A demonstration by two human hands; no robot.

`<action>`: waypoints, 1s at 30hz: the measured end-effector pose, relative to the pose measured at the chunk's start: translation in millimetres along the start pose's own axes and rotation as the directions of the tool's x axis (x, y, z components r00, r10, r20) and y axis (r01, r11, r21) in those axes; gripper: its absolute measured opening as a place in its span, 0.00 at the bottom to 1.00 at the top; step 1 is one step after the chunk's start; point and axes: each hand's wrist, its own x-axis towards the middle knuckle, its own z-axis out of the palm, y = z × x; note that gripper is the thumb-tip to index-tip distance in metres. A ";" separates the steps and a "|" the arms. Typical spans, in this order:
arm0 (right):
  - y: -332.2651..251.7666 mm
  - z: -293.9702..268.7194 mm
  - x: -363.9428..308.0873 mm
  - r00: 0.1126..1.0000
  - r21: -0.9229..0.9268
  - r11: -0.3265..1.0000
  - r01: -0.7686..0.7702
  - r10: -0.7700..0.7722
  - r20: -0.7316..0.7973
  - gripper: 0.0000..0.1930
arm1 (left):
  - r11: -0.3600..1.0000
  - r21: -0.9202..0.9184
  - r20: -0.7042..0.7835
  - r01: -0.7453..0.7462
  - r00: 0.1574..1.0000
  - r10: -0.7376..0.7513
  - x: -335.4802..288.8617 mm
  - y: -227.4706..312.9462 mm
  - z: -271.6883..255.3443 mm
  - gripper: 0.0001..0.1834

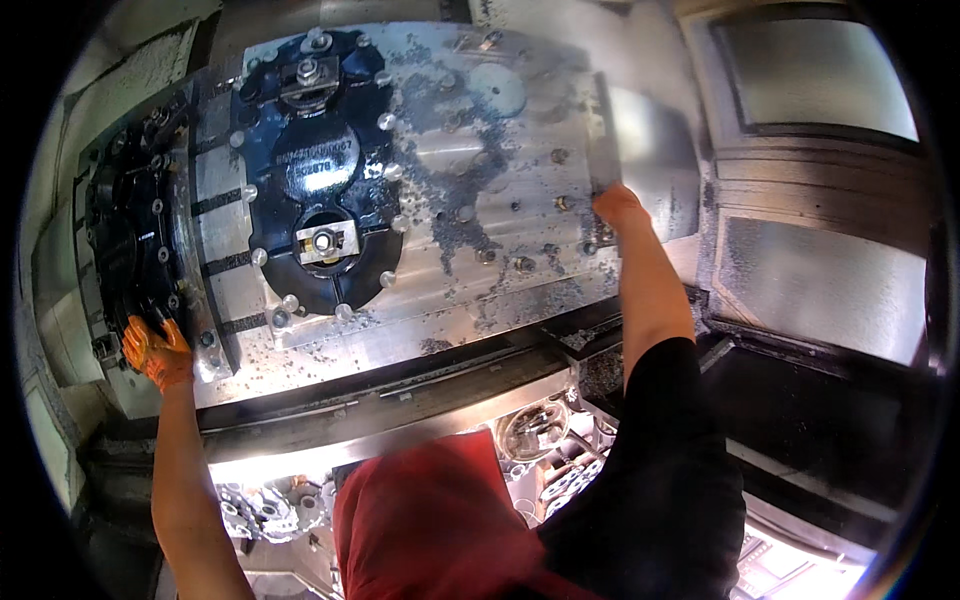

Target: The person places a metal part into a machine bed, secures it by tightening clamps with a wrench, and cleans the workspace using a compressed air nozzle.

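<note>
My left hand [157,352], in an orange glove, rests with its fingers apart on the lower end of a dark cast part [125,235] at the far left. Farther right, a second dark cover-like casting [300,190] lies on a broad metal fixture plate [530,120]. A nut and a small metal clamp bar [325,242] hold its near end; another clamp sits at its far end. My right hand [622,206] reaches the plate's right end, close to several small studs [561,203]. Its fingers look curled, and whatever they hold is hidden.
Dark chips and wet patches lie across the plate. A metal ledge [400,412] runs along the front, with round metal parts [268,508] below it. Windowed panels [820,75] stand on the right. Black-and-red clothing covers the lower middle.
</note>
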 end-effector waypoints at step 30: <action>-475.6 1.3 -384.6 0.941 0.472 -0.826 -0.307 -0.337 0.022 0.20 | 0.994 -0.065 0.076 0.085 0.994 -0.080 15.4 11.8 -37.0 0.27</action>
